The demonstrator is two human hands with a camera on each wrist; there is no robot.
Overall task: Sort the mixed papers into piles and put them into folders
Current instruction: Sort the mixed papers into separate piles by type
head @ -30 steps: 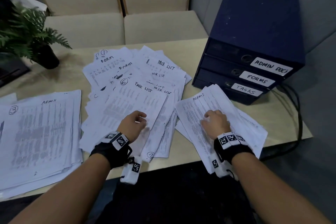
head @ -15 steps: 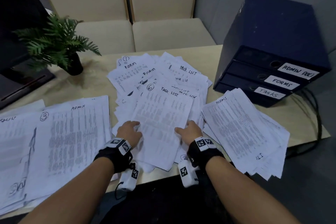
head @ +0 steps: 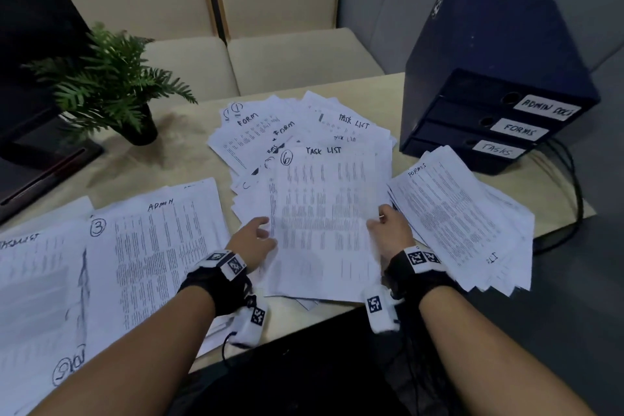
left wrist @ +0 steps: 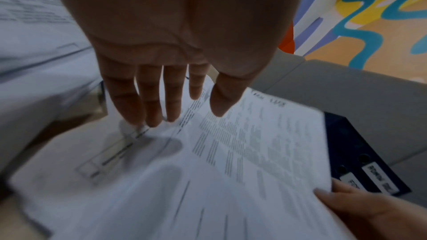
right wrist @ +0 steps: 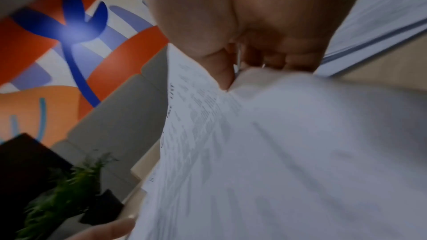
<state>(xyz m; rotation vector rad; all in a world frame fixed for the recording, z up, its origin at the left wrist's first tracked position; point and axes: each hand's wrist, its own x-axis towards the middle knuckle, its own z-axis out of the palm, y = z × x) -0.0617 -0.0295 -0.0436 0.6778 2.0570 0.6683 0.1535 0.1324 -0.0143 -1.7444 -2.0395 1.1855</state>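
A mixed heap of papers [head: 256, 138] lies mid-table. On top is a printed sheet marked "6 TASK LIST" [head: 324, 213]. My right hand [head: 378, 218] pinches its right edge, thumb on top and fingers curled beneath, clearly in the right wrist view [right wrist: 231, 79]. My left hand [head: 266, 230] is at the sheet's left edge with straight fingers [left wrist: 150, 112] touching the papers below and the thumb over the sheet [left wrist: 242, 152]. A FORMS pile [head: 456, 213] lies to the right, an ADMIN pile [head: 152, 263] to the left, and a task list pile [head: 27, 280] at the far left.
A dark blue box [head: 489, 54] at the back right holds three folders labelled ADMIN DOCS [head: 547, 110], FORMS [head: 520, 130] and TASKS [head: 496, 149]. A cable [head: 574, 199] runs beside it. A potted fern [head: 111, 91] and a dark monitor [head: 30, 44] stand at the back left.
My right hand left the FORMS pile and took the right edge of the task list sheet. My left hand uncurled and shifted to the sheet's left edge.
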